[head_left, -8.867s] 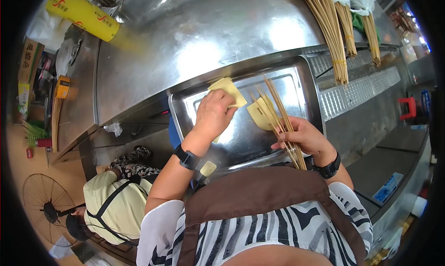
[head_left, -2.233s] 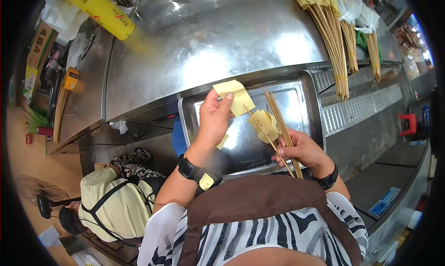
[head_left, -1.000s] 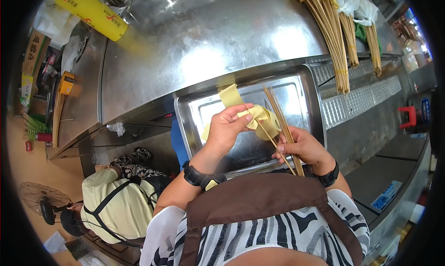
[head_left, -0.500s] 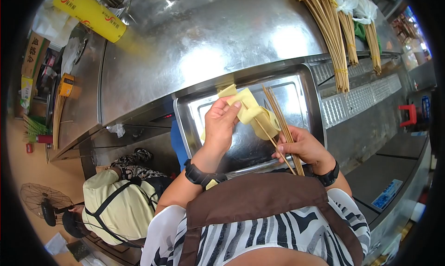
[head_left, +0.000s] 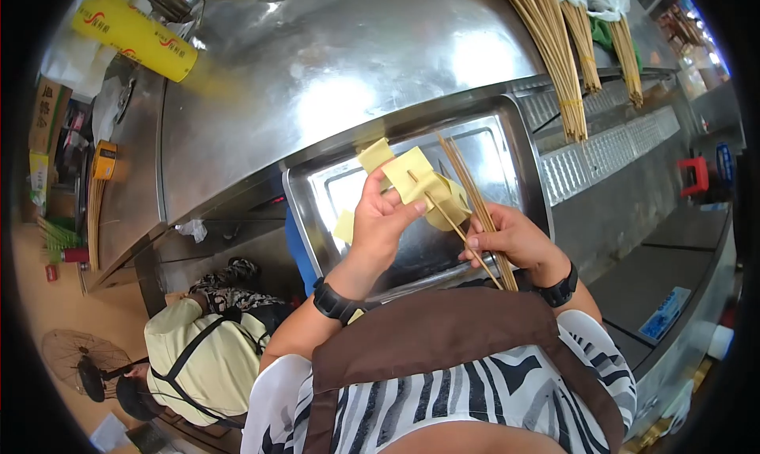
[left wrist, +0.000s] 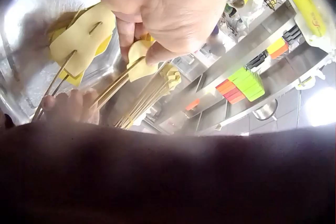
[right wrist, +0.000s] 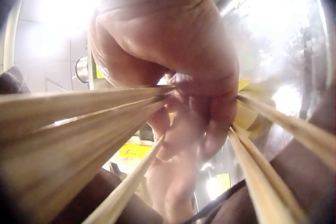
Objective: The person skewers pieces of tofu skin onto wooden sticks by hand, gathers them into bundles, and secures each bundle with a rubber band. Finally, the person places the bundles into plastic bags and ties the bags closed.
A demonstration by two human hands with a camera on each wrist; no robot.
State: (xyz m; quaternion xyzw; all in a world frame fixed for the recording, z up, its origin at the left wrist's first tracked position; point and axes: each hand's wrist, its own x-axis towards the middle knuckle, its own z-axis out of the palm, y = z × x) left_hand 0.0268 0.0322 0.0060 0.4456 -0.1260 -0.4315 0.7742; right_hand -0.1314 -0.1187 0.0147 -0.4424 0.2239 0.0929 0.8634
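Observation:
My left hand (head_left: 378, 223) pinches a thin pale-yellow tofu sheet (head_left: 405, 174) between thumb and fingers. A bamboo skewer (head_left: 453, 223) runs through this sheet, and a short length of it shows across the sheet's face. My right hand (head_left: 518, 239) grips that skewer low down, together with a bundle of skewers (head_left: 475, 186) whose bare tips point away from me. Beside it, more folded sheets (head_left: 450, 208) are on skewers; the left wrist view shows one such sheet (left wrist: 84, 40) pierced by a skewer. In the right wrist view, skewer ends (right wrist: 79, 134) fan out past the palm.
Below my hands is a metal tray (head_left: 532, 169). Loose sheets lie in it, one at the left (head_left: 344, 227) and one near the far rim (head_left: 374, 155). Tied skewer bundles (head_left: 566, 82) overhang the steel counter (head_left: 261, 113). Another person (head_left: 207, 359) is at the left.
My left hand first touched a sheet in the tray, then lifted it to the skewer's tip. The sheet was bent over the skewer, which now passes through it. The right hand kept its grip.

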